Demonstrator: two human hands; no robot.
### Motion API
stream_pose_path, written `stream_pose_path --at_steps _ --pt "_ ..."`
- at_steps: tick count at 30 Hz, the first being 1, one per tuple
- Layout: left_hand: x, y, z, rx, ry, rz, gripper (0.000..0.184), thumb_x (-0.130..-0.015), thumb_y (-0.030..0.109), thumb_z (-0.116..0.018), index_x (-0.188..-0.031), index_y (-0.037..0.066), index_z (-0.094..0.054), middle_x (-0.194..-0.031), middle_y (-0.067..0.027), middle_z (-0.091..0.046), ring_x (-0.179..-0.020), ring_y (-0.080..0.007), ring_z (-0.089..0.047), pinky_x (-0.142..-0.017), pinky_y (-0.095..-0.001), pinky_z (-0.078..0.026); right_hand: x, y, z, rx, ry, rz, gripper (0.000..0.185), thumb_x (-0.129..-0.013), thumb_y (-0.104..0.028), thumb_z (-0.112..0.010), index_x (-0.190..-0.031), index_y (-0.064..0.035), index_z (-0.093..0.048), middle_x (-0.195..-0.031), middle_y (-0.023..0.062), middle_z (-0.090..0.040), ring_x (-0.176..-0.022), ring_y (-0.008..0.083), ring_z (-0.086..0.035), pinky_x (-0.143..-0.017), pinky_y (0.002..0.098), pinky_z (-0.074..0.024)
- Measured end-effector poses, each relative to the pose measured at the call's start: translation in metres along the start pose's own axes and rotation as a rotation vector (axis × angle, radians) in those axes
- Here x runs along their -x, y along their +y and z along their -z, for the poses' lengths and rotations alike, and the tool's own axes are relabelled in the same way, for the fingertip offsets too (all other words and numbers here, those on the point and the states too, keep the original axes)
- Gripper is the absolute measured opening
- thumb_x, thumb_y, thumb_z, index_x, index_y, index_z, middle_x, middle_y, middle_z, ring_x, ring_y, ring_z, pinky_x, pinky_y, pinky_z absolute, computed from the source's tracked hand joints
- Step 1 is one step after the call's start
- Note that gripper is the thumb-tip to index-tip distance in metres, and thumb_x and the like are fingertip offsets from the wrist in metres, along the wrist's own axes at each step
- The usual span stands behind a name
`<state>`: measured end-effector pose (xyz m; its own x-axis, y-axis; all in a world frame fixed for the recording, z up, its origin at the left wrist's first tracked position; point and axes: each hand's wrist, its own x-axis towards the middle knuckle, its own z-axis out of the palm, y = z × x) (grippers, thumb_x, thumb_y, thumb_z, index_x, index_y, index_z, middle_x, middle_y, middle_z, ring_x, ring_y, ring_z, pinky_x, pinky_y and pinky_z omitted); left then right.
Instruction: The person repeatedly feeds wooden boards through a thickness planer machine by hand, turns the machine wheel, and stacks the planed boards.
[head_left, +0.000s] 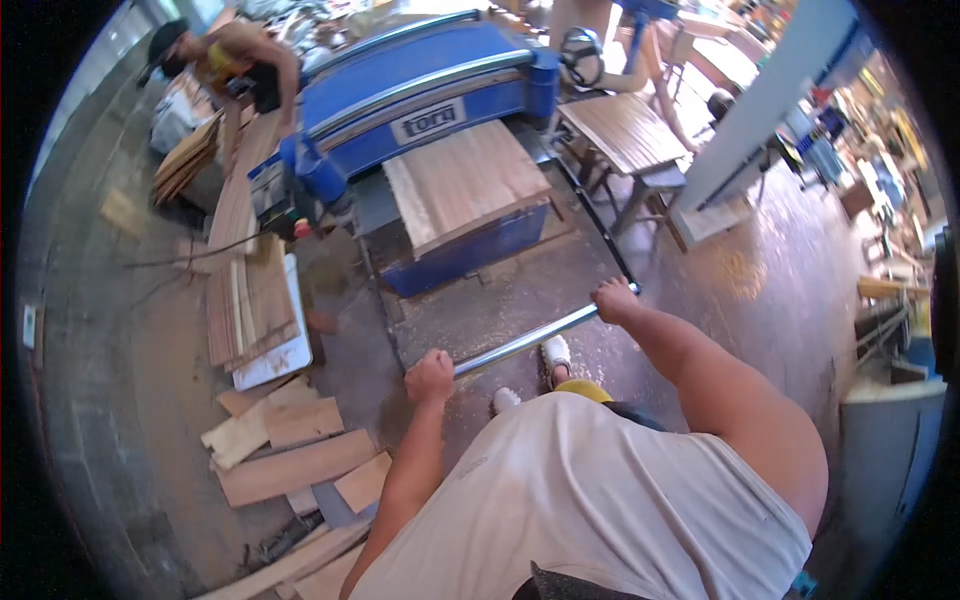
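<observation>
A shiny metal bar (525,341) runs across in front of my body, at the near end of a frame on the floor. My left hand (430,378) is closed round its left end. At its right end my right hand (615,301) is closed round it too. Beyond the bar, a wide wooden panel (465,185) lies on the blue machine (420,85), with its far edge at the machine's front. The panel touches neither hand.
A co-worker (245,60) leans over long boards at the upper left. Stacked boards (250,305) and loose wood pieces (295,470) lie on the left. A wooden-topped table (625,130) and a pillar (770,110) stand at the right.
</observation>
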<state>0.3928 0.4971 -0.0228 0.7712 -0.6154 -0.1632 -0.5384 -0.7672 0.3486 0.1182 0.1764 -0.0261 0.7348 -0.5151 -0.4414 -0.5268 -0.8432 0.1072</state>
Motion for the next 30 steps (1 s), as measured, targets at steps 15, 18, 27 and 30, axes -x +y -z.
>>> stream_pose_path --at_steps 15,18,27,30 --pt "0.002 0.007 0.003 -0.084 0.001 -0.035 0.03 -0.086 0.037 -0.049 -0.085 0.011 -0.065 -0.082 -0.0164 -0.067 -0.08 -0.0392 -0.063 -0.07 -0.051 -0.048 0.007 -0.001 -0.001 -0.012 0.117 -0.013 0.019 -0.076 -0.02 -0.063 -0.095 -0.0178 -0.068 -0.097 0.0037 -0.064 -0.1 0.0228 -0.056 -0.084 0.0422 -0.0375" --pt "0.003 0.006 -0.002 -0.106 0.037 -0.042 0.032 -0.087 0.038 -0.048 -0.085 0.01 -0.065 -0.082 -0.018 -0.066 -0.08 -0.0406 -0.063 -0.07 -0.0514 -0.048 0.011 -0.001 -0.002 -0.018 0.142 0.006 0.018 -0.076 -0.02 -0.063 -0.094 -0.0182 -0.067 -0.096 0.0038 -0.063 -0.1 0.0223 -0.056 -0.084 0.0416 -0.0378" --pt "0.0 0.007 -0.009 -0.147 -0.069 -0.04 0.038 -0.091 0.04 -0.044 -0.088 0.009 -0.066 -0.084 -0.0203 -0.065 -0.082 -0.0419 -0.061 -0.073 -0.0506 -0.047 0.008 0.008 -0.017 -0.138 0.348 0.095 0.013 -0.081 -0.02 -0.056 -0.089 -0.0156 -0.066 -0.093 0.0038 -0.063 -0.094 0.0212 -0.059 -0.076 0.0379 -0.0414" --pt "-0.002 0.029 -0.027 -0.139 -0.089 -0.081 0.042 -0.093 0.043 -0.041 -0.088 0.009 -0.066 -0.085 -0.0198 -0.065 -0.082 -0.042 -0.061 -0.074 -0.0499 -0.046 0.005 0.01 -0.024 -0.192 0.363 0.128 0.013 -0.08 -0.02 -0.057 -0.089 -0.0157 -0.066 -0.091 0.0043 -0.062 -0.094 0.0214 -0.059 -0.076 0.0375 -0.0415"
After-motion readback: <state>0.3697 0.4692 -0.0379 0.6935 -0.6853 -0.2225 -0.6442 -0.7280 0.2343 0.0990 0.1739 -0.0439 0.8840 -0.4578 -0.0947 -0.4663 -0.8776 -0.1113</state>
